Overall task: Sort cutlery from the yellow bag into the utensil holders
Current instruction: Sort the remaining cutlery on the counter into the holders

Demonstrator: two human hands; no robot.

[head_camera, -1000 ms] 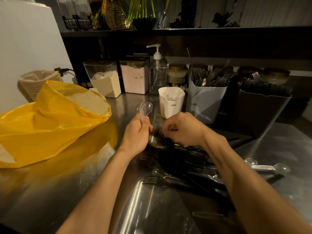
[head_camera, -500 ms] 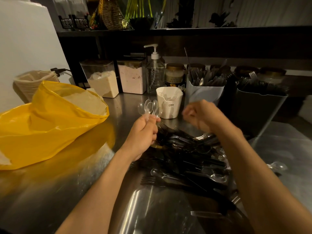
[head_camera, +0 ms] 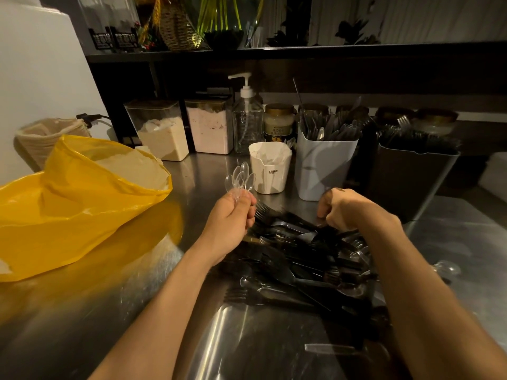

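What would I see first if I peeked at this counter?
The big yellow bag on the left of the steel counter grabs the eye first, bright in the dim room. Next comes the bunch of clear plastic spoons fanned out above the left hand that grips them in the middle. Just right of it is the dark pile of black cutlery, with the right hand on it.
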